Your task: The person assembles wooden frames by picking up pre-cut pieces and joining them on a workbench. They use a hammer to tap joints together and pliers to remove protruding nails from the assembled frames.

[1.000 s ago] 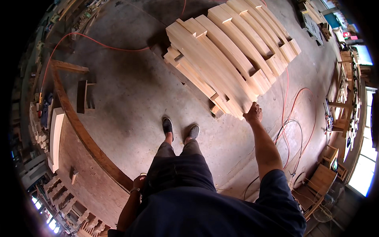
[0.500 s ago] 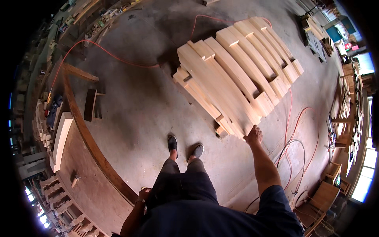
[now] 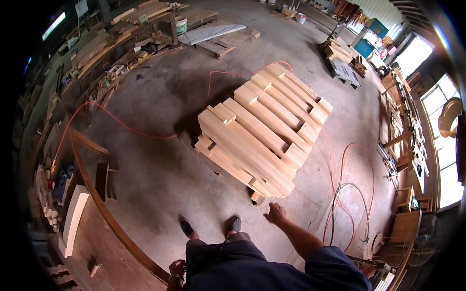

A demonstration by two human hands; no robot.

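Note:
A stack of pale curved timber pieces [image 3: 252, 131], several with short blocks along them, lies low above the floor in front of me. My right hand [image 3: 275, 213] reaches out just below the stack's near end, apart from the wood, its fingers loosely spread with nothing in them. Close to my left hip, my left hand [image 3: 177, 268] has its fingers curled beside the workbench's curved wooden edge [image 3: 119, 220]. Whatever it may hold is hidden.
On the bench at left are a pale curved board [image 3: 76, 220] and a small wooden-handled tool [image 3: 95, 267]. Red hoses [image 3: 343, 199] loop over the floor at right. A grey pallet [image 3: 344, 72] and wood-laden shelving [image 3: 402, 131] stand farther off.
My right hand has come off the near end of the timber stack and drawn back toward me. My view has tilted up, showing more of the far workshop.

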